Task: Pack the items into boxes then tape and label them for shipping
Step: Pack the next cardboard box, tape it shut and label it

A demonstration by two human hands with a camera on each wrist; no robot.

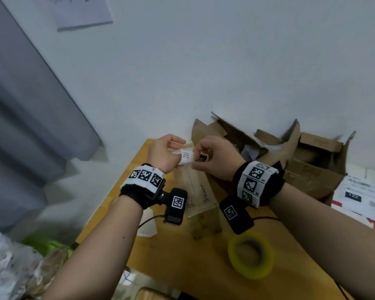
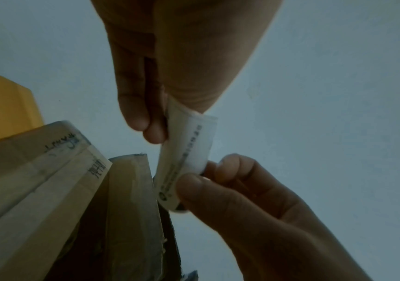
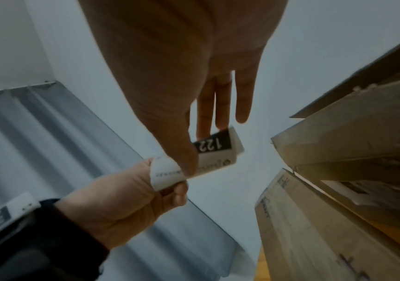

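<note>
A small white shipping label with a QR code and a black "122" block is held up between both hands, above a taped cardboard box on the wooden table. My left hand pinches the label's left end, which curls round its fingertips. My right hand pinches the right end by the black block, thumb against the paper. Its other fingers stick out straight behind the label. The box's taped flaps lie just below the hands.
A yellow tape roll lies on the table near my right forearm. Open, torn cardboard boxes stand against the wall at the back right. A sheet of more labels lies at the far right. A grey curtain hangs at the left.
</note>
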